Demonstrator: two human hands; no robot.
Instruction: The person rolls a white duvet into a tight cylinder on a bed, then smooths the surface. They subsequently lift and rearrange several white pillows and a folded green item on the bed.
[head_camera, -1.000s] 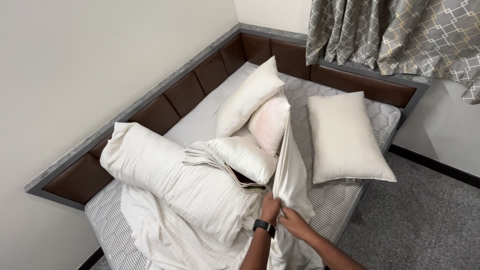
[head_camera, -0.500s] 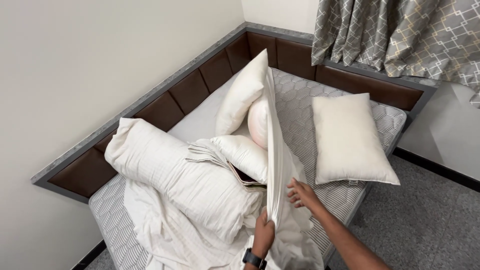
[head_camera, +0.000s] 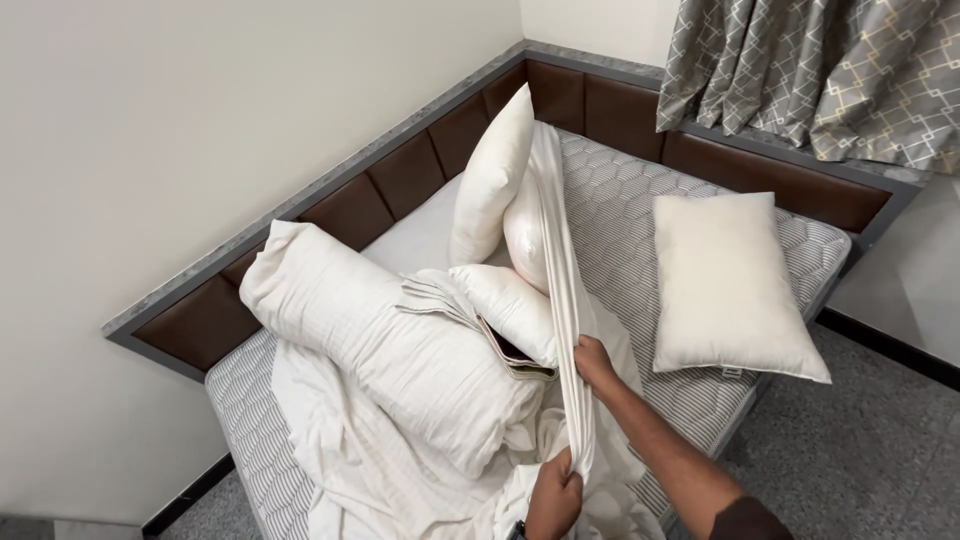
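My left hand (head_camera: 556, 492) grips the near end of a cream sheet (head_camera: 562, 260) low at the front. My right hand (head_camera: 594, 362) pinches the same sheet a little higher up. The sheet is pulled taut into a narrow band that runs away from me over the bed toward an upright white pillow (head_camera: 492, 176). A rounded pillow (head_camera: 524, 235) leans behind the band, and another pillow (head_camera: 508, 308) lies just left of my right hand.
A rolled cream duvet (head_camera: 385, 355) lies across the grey patterned mattress (head_camera: 640, 215). A flat white pillow (head_camera: 730, 285) rests at the right. A brown padded headboard (head_camera: 420, 165) lines the walls. Grey patterned curtains (head_camera: 820, 70) hang at the back right.
The sheet has been lifted and stretched further away from me. My right hand has slid up along it, while my left hand has dropped lower toward me.
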